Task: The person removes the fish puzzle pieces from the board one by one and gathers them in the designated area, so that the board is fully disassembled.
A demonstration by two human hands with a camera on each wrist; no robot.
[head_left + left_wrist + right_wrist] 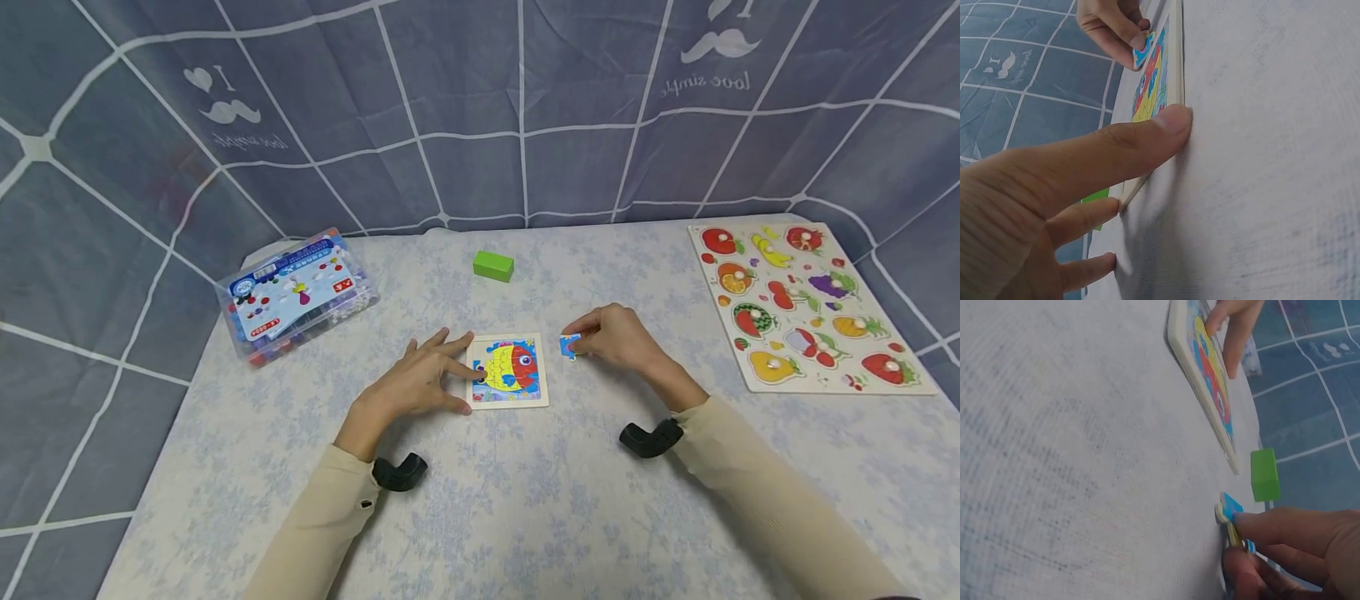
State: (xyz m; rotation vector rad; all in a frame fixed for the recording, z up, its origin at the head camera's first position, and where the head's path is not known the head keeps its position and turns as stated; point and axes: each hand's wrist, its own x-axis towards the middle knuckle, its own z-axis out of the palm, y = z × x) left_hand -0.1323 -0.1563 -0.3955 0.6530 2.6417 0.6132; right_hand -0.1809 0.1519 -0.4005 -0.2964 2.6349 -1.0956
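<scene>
A small jigsaw puzzle in a pale wooden frame (543, 367) lies on the table, showing a yellow and red fish on blue. My left hand (408, 383) spreads its fingers over the frame's left side. Its thumb (1141, 140) rests at the near left corner, and one fingertip reaches onto the picture by the tail. Just right of the frame, my right hand (622, 340) pinches a blue puzzle piece (567, 343) between thumb and fingers. The piece sits low over the cloth in the right wrist view, its lower part covered by the fingertips.
Behind the puzzle is a green block (493, 266). A clear plastic case (300, 292) with a printed label lies at the back left. At the right is a fruit peg board (813, 308). Grey checked cloth (480, 108) hangs along the table's back and sides.
</scene>
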